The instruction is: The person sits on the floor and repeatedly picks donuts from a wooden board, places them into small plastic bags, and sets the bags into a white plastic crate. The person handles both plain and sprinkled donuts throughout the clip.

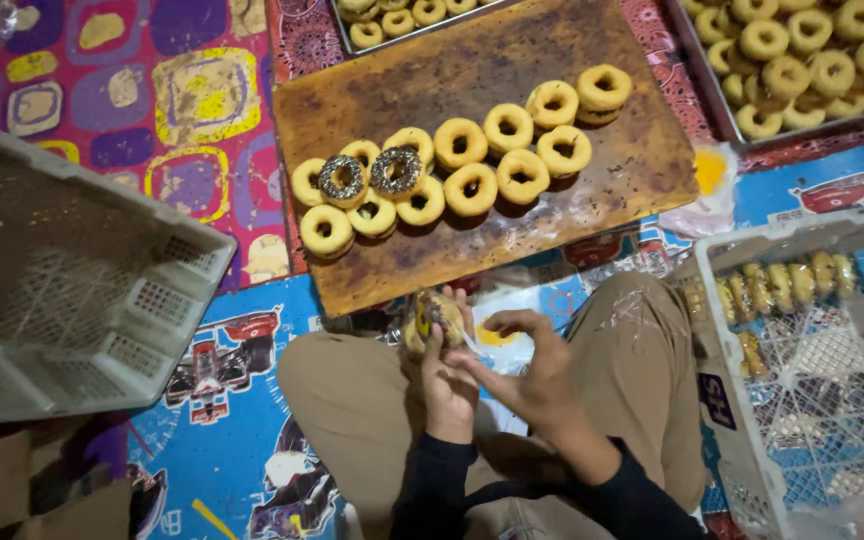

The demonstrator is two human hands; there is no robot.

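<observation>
1. I see a wooden board (482, 70) far ahead, carrying rows of doughnuts (509, 128).
2. My left hand (449, 385) grips a sprinkled doughnut (439, 316), near, above my lap.
3. My right hand (532, 375) hovers just right of it, fingers loosely curled, holding nothing.

You are holding a donut (435, 316) in your left hand (449, 385), and your right hand (532, 370) is touching its clear wrap. More donuts are sitting on the wooden board (612, 170).
</observation>
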